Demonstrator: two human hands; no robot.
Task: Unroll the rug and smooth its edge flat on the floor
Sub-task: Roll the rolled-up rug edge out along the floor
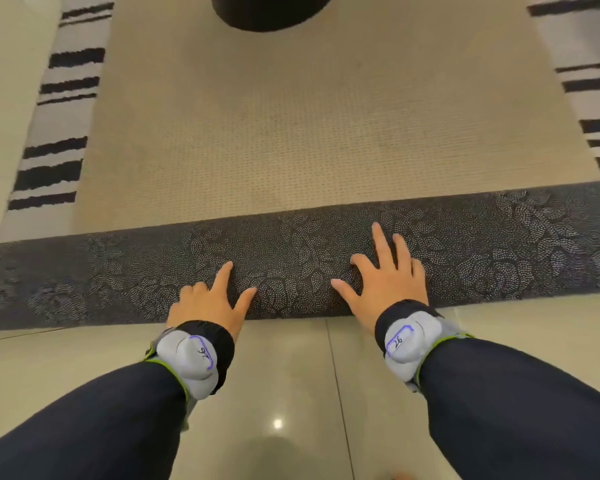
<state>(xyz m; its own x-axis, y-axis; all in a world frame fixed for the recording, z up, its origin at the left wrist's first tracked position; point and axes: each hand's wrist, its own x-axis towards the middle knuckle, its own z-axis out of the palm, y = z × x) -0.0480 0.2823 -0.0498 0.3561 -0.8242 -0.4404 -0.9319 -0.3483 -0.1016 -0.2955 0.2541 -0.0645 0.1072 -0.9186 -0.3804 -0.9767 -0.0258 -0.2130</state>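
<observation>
A dark roll of rug [291,265] with a dotted flower pattern lies across the view from left to right. Beyond it the rug's beige dotted backing [274,140] is spread flat on the floor. My left hand [208,303] rests palm down on the near side of the roll, fingers spread. My right hand [385,275] lies flat on top of the roll a little further forward, fingers apart. Neither hand grips anything. Both wrists wear grey padded bands over dark sleeves.
Glossy beige floor tiles [291,393] lie between me and the roll. White strips with black stripes run along the left [52,133] and right [593,98] sides of the backing. A dark round object [271,12] stands at the far end.
</observation>
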